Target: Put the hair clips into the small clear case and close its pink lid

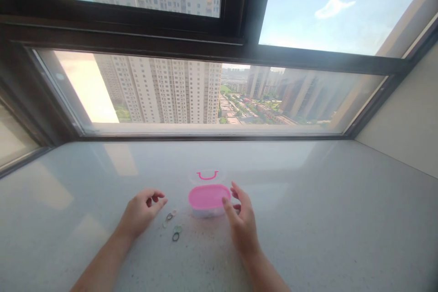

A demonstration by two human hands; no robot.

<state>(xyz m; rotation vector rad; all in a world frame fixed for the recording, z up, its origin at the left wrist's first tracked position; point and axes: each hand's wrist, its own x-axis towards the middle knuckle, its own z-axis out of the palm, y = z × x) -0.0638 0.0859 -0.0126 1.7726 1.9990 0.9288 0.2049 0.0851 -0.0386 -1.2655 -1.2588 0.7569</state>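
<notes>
My right hand (pixel 243 223), thumb and fingers apart, is at the right end of the pink-lidded box (pixel 208 197) on the sill (pixel 315 223); whether it grips, I cannot tell. My left hand (pixel 142 210), fingers curled, thumb-tip contact unclear, is near small rings (pixel 175 240).

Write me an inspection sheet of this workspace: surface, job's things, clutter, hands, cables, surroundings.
Surface: pale, speckled sill, sunlit in patches.
Job's things: pink-topped container; behind it, a pink handle; to its left, several small rings, some dark, lying loose.
Clutter: nothing seen beyond these.
Left hand: fingers curled, near the rings; no held thing visible.
Right hand: thumb and fingers apart at the container's right end; contact unclear.
Cables: nothing seen.
Surroundings: dark-framed window; tall buildings outside.
</notes>
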